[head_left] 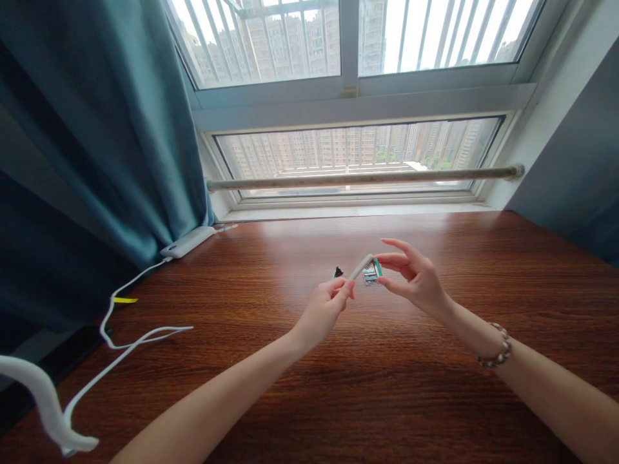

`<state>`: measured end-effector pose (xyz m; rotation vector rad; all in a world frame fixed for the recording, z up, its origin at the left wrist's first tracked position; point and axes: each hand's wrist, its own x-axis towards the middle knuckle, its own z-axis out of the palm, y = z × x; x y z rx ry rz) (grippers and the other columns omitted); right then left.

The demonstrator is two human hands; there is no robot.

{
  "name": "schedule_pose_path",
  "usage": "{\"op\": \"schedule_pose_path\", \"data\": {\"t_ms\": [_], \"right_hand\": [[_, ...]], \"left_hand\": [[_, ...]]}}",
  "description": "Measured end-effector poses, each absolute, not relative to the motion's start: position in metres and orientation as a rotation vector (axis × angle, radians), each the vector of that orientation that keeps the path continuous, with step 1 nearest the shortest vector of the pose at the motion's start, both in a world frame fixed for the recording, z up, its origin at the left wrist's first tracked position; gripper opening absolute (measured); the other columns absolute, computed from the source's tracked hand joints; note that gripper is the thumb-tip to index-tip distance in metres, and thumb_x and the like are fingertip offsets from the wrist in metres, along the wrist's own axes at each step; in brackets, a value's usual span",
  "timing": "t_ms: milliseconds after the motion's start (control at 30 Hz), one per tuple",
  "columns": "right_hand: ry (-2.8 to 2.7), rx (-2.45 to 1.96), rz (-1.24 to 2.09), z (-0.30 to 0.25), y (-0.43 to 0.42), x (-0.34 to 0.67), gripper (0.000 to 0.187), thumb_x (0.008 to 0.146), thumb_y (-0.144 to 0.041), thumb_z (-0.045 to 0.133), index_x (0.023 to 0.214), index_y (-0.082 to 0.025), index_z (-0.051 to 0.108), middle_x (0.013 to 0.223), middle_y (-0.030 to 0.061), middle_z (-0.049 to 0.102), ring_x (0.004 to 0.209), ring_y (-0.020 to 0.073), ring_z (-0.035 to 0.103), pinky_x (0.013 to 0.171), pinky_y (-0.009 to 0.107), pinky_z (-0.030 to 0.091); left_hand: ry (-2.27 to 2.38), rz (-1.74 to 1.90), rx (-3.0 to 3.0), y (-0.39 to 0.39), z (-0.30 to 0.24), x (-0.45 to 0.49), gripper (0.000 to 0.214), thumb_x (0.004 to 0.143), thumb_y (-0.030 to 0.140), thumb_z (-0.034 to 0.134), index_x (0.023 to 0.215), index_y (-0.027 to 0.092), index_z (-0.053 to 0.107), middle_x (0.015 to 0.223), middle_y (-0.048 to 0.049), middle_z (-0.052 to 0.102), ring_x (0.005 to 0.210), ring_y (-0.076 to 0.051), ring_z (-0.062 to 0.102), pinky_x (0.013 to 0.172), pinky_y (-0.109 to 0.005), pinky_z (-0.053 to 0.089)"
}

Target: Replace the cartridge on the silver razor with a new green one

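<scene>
My left hand (333, 300) is closed around the lower end of a slim white stick (362, 266), pen-like in shape, which slants up to the right. The stick's far end reaches the top of a small pack (371, 276) with a green right edge and dark and pale stripes; its exact kind is too small to tell. My right hand (411, 274) has its thumb and a finger at the pack's green edge, gripping it, with another finger raised above. Just beyond my left hand lies a small black item (337, 272), partly hidden.
The brown wooden table (271, 399) runs to the window. At the left are a white power strip or adapter (188, 242) with a white cable (116, 348), a yellow tag (126, 300), a curved white stand (43, 393) and a blue curtain (120, 129). A rail (362, 178) crosses the window.
</scene>
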<state>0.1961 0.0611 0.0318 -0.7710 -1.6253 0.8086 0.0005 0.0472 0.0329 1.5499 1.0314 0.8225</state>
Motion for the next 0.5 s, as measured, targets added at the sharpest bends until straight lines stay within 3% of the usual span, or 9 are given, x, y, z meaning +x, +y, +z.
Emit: {"op": "schedule_pose_path", "data": {"t_ms": [500], "right_hand": [[-1.591, -0.762, 0.827, 0.0324, 0.0635, 0.1977, 0.060, 0.067, -0.021, 0.067, 0.119, -0.023, 0.036, 0.101, 0.0071, 0.063, 0.093, 0.0193, 0.060, 0.092, 0.043, 0.044]], "left_hand": [[1.053, 0.790, 1.579, 0.0519, 0.0302, -0.0022, 0.041, 0.080, 0.053, 0.038, 0.069, 0.015, 0.049, 0.046, 0.0070, 0.027, 0.039, -0.005, 0.024, 0.039, -0.019, 0.018]]}}
